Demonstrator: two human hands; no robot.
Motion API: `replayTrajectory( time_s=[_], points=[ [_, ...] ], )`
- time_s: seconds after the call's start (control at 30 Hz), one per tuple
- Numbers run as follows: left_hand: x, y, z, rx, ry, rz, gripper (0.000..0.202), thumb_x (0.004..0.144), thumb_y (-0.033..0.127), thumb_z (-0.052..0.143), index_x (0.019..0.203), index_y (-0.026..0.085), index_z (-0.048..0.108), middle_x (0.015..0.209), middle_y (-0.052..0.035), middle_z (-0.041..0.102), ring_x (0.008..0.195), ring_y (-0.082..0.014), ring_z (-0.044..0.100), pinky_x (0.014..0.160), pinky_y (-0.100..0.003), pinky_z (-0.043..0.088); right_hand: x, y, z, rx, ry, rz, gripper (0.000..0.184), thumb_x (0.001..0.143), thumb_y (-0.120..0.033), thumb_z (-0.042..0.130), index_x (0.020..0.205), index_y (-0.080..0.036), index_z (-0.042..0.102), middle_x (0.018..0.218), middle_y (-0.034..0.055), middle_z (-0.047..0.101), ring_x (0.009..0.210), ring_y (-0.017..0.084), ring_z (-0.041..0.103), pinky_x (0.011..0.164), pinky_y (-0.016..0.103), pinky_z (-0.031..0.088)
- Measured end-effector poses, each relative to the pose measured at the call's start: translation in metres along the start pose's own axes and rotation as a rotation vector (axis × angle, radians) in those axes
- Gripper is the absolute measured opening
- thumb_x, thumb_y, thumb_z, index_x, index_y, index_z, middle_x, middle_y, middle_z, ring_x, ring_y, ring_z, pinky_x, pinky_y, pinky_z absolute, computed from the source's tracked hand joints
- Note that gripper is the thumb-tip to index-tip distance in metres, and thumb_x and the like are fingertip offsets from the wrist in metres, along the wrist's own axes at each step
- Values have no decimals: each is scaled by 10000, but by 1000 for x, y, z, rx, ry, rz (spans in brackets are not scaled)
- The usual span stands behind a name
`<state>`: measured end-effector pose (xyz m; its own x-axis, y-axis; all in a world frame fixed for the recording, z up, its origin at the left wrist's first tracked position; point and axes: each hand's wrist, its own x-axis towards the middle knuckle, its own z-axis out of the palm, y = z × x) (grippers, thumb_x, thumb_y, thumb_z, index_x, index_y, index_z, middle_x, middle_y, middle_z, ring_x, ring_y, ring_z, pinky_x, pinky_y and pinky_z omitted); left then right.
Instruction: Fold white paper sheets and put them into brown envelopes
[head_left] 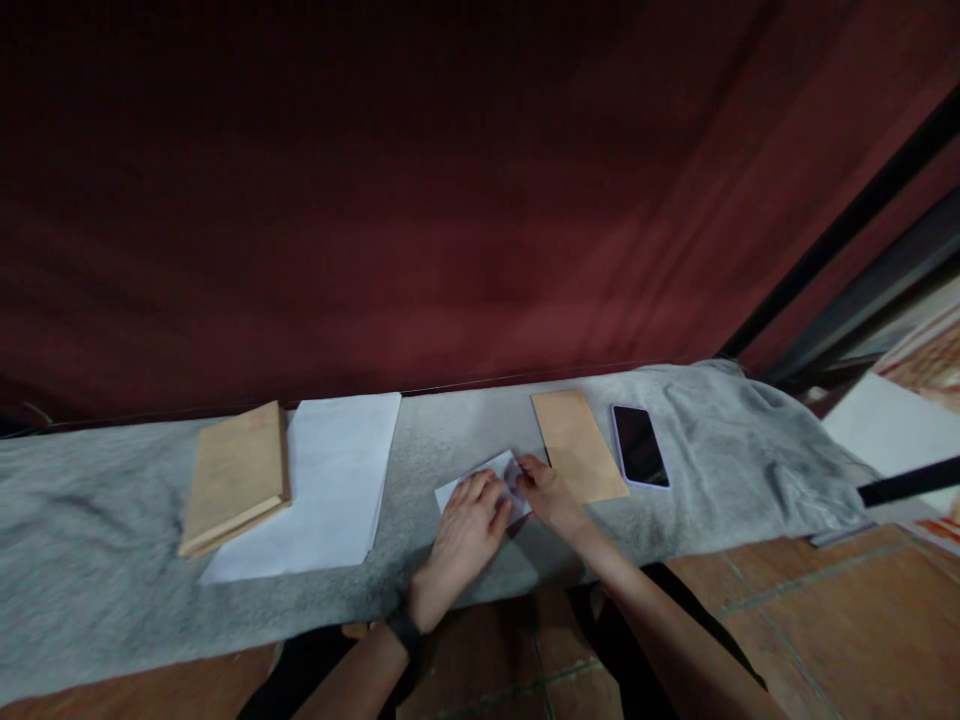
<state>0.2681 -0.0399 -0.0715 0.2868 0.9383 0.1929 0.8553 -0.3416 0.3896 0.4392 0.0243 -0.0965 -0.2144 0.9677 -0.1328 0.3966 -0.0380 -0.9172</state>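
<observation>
A small folded piece of white paper (452,491) lies tilted on the grey cloth in front of me. Across its left and middle part rests my left hand (471,520), fingers stretched out flat and covering much of the sheet. My right hand (550,494) is at the paper's right edge, with thumb and fingers closed on it. Just beyond the right hand lies a flat brown envelope-like sheet (581,445), apart from the white paper.
Grey cloth (705,470) covers the long low surface. To the left, a brown-covered book (238,470) overlaps a stack of white sheets (330,500). A phone (640,447) lies at the right. Behind hangs a dark red curtain (450,220); tiled floor (847,620) shows in front.
</observation>
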Motion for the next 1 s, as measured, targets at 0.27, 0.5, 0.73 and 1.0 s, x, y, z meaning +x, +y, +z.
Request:
replayTrajectory(
  time_s=[0.27,0.5,0.73,1.0],
  points=[
    [15,-16,28,167,-60,22,518,1047,380,380,1532,204,418,1626,-108,385,1531,-297,290,1244,-558,252,-12,-6,3,-161,3,58,393,881,-169,506,1251,-221,627,728,14,687,592,172,645,612,265,478],
    [14,-16,21,162,-116,136,548,1063,415,339,1555,176,374,1635,-105,365,1536,-239,287,1261,-498,244,-13,-3,5,-10,17,107,394,875,-184,515,1247,-236,636,842,21,717,445,115,566,447,234,450],
    [-9,-19,17,214,-107,154,634,1034,534,400,1569,196,355,1665,-125,290,1544,-264,263,1259,-525,230,-15,-5,11,109,104,127,328,910,-147,524,1205,-228,642,858,16,706,534,107,617,434,186,489],
    [-18,-29,8,277,-141,158,530,1059,319,332,1584,239,335,1655,-74,328,1537,-230,283,1261,-491,214,-20,-13,11,-122,82,145,402,975,-112,394,1338,-130,565,902,61,739,621,135,705,578,226,578]
  ],
)
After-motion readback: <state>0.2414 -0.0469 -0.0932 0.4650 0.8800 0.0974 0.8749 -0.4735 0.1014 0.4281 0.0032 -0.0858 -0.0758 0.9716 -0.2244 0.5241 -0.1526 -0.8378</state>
